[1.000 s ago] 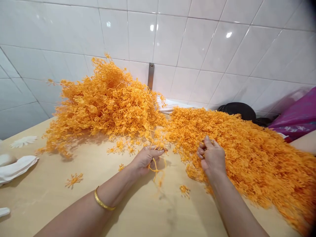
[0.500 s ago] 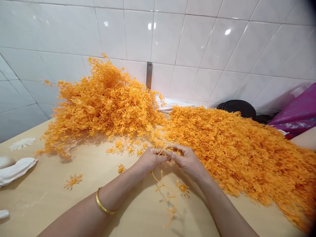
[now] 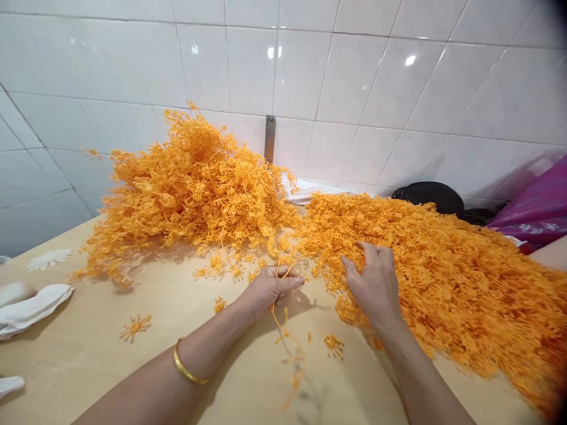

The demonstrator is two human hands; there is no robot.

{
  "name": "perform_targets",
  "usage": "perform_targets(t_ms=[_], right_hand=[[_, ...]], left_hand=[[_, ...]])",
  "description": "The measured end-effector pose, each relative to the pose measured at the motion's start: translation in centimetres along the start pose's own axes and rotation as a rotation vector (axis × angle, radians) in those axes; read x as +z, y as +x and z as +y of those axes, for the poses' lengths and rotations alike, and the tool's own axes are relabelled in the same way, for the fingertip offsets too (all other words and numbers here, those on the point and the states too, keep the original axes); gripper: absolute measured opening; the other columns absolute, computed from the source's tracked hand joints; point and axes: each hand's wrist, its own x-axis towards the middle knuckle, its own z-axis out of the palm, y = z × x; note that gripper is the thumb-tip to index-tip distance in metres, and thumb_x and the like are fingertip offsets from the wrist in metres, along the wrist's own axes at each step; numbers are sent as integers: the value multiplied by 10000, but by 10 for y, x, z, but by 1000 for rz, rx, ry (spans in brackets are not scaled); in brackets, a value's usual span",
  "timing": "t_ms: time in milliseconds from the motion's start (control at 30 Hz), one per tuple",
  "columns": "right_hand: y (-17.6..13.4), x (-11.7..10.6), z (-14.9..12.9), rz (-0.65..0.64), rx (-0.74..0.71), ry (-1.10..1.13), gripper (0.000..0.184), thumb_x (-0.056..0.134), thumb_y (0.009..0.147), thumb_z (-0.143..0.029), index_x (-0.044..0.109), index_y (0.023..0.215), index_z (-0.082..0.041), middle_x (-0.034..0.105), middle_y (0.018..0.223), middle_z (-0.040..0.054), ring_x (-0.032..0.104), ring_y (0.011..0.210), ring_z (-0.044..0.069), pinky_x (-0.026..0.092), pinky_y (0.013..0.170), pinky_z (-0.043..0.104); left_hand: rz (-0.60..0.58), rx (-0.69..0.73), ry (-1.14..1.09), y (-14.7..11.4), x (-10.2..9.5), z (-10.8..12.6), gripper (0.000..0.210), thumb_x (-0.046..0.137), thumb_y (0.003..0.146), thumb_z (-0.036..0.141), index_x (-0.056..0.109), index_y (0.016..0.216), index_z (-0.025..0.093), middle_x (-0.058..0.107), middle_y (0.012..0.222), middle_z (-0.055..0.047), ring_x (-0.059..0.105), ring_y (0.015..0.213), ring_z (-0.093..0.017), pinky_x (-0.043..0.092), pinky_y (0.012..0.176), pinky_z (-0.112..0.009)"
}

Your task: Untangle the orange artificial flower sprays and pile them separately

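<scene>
My left hand (image 3: pixel 273 289) is closed in a pinch around a thin orange plastic stem (image 3: pixel 278 317), whose small branches dangle below the fingers and blur at the lower end. Over the near edge of the right-hand pile of orange plastic flower pieces (image 3: pixel 443 271), my right hand (image 3: pixel 374 283) has its thumb and fingers apart. Nothing shows between them. A taller heap of branched orange sprigs (image 3: pixel 195 183) stands beyond my left hand. Single orange pieces lie on the table nearby, one (image 3: pixel 333 345) between my forearms and another (image 3: pixel 135 326) to the left.
The pale wooden table (image 3: pixel 80 366) meets a white tiled wall (image 3: pixel 301 71) with a metal strip (image 3: pixel 270 139). White cloth-like items (image 3: pixel 35 310) lie at the left. Behind the right pile are a black object (image 3: pixel 432 196) and purple fabric (image 3: pixel 531 198), with part of another person's arm (image 3: pixel 551 254).
My right hand has left my left hand and moved right to the pile, its fingers opening. My left hand stays in place with the stem, which still dangles.
</scene>
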Motion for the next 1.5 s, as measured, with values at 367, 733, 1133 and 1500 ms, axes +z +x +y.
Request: perform_targets(t_ms=[367, 733, 1133, 1500], right_hand=[[-25, 11, -39, -360, -84, 487, 261, 469, 785, -377, 550, 614, -197, 512, 585, 16, 447, 552, 143, 316, 533, 266], [-26, 25, -36, -462, 360, 1075, 143, 568, 698, -314, 557, 755, -183, 566, 691, 11, 513, 656, 136, 405, 633, 260], [-36, 16, -46, -426, -35, 666, 234, 475, 761, -266, 527, 974, -183, 566, 727, 19, 529, 631, 136, 430, 587, 262], [-28, 17, -35, -619, 224, 820, 436, 353, 794, -534, 546, 701, -153, 504, 540, 0, 471, 454, 102, 362, 456, 227]], left_hand=[[-84, 43, 17, -1, 6, -2, 207, 681, 589, 290, 593, 652, 113, 509, 491, 8, 445, 424, -64, 321, 452, -197], [-2, -26, -381, 7, -4, -3, 162, 642, 637, 173, 607, 774, 94, 621, 719, -79, 584, 663, -139, 441, 696, -286], [172, -92, -563, 12, -5, 1, 62, 486, 754, 107, 512, 702, 130, 615, 616, -53, 588, 591, -139, 456, 631, -273], [62, -104, -532, 10, -9, 3, 107, 446, 734, 58, 535, 686, 92, 623, 669, -69, 507, 460, -74, 411, 506, -198]])
